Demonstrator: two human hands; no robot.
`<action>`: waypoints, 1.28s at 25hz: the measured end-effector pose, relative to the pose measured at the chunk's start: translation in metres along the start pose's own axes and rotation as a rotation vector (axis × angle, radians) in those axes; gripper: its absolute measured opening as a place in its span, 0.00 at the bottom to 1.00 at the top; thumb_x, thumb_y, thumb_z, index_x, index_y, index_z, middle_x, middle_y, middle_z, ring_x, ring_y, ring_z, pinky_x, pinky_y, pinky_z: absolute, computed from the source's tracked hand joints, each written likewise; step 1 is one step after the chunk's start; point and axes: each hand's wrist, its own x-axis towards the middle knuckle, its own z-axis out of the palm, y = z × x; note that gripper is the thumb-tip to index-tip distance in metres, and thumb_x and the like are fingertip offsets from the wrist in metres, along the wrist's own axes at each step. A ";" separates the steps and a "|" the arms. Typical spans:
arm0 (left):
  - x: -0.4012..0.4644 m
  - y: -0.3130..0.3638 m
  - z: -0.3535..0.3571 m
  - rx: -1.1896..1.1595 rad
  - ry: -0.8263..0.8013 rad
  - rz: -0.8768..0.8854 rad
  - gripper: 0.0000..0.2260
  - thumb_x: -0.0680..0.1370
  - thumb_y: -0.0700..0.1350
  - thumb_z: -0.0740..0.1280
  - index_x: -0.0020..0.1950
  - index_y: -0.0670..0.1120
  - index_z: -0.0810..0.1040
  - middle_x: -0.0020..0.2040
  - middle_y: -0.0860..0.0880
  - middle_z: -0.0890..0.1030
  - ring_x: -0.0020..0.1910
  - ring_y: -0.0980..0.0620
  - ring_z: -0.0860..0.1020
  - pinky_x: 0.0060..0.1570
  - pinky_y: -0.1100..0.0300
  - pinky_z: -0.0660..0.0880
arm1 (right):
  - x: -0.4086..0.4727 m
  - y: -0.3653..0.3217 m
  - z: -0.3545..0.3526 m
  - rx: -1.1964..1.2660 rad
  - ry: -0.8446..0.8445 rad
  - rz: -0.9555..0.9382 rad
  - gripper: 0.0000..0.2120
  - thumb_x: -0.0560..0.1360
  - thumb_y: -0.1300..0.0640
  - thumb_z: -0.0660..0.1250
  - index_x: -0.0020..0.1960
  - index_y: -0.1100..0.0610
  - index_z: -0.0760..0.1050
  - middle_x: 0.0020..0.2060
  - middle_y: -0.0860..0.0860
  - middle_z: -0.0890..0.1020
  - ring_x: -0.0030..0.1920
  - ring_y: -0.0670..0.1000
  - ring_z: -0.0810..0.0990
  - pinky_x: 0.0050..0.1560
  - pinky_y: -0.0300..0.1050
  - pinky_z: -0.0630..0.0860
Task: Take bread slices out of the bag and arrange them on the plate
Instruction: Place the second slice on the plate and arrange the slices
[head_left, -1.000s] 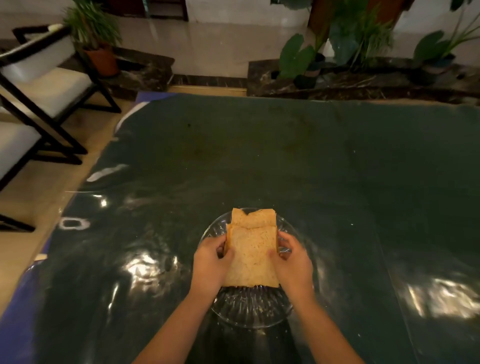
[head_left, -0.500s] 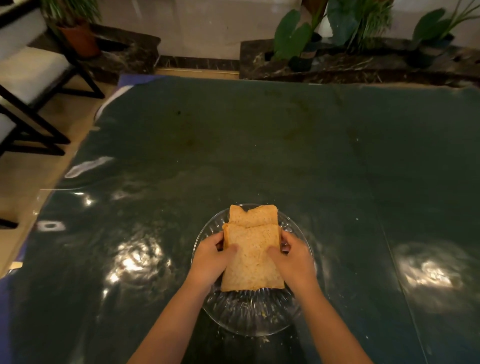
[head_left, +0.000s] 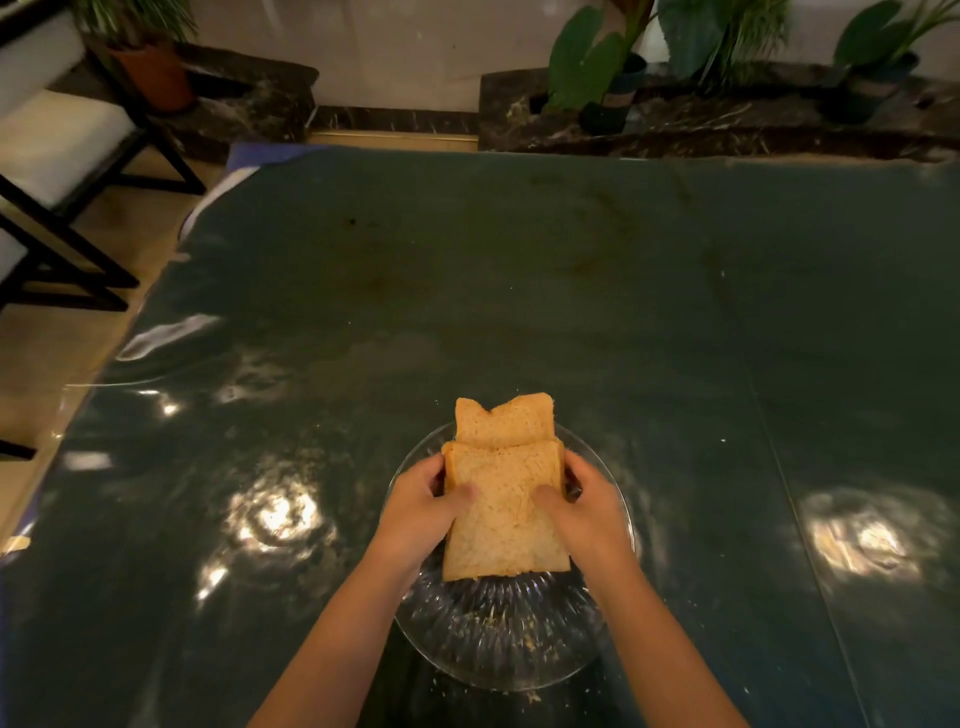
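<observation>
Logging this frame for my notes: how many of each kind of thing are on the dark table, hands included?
Tan square bread slices: 2
Clear ribbed glass plate: 1
Bare hands: 2, left hand, right hand
Total: 5

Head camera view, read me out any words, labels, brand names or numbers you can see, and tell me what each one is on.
None can be read.
Bread slices: plain, no text.
Glass plate: clear, ribbed, unmarked.
Dark table cover: only stains, crumbs and light glare.
Dark plant pot at the back: a faint band that might be a label, too blurred to read.
The left hand and right hand hold the front slice; no bag or packaging shows.
</observation>
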 end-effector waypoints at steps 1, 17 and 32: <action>0.002 0.002 0.002 -0.003 -0.004 0.002 0.10 0.74 0.38 0.67 0.52 0.51 0.78 0.54 0.49 0.82 0.54 0.51 0.79 0.54 0.49 0.78 | 0.002 -0.002 0.000 0.024 0.014 -0.009 0.17 0.71 0.63 0.65 0.51 0.42 0.72 0.43 0.38 0.78 0.40 0.38 0.77 0.34 0.34 0.72; -0.032 0.010 -0.002 0.128 0.087 0.151 0.12 0.72 0.36 0.68 0.47 0.53 0.80 0.43 0.54 0.83 0.45 0.56 0.81 0.43 0.59 0.79 | -0.025 0.001 -0.011 -0.064 0.000 -0.100 0.18 0.70 0.61 0.69 0.57 0.47 0.74 0.51 0.46 0.78 0.46 0.38 0.76 0.39 0.31 0.70; -0.041 -0.026 0.010 0.407 0.375 0.321 0.16 0.69 0.42 0.73 0.56 0.51 0.78 0.47 0.53 0.77 0.42 0.58 0.77 0.39 0.68 0.74 | -0.038 0.024 -0.001 -0.283 0.296 -0.141 0.18 0.66 0.56 0.73 0.55 0.50 0.74 0.45 0.44 0.74 0.48 0.48 0.77 0.45 0.42 0.74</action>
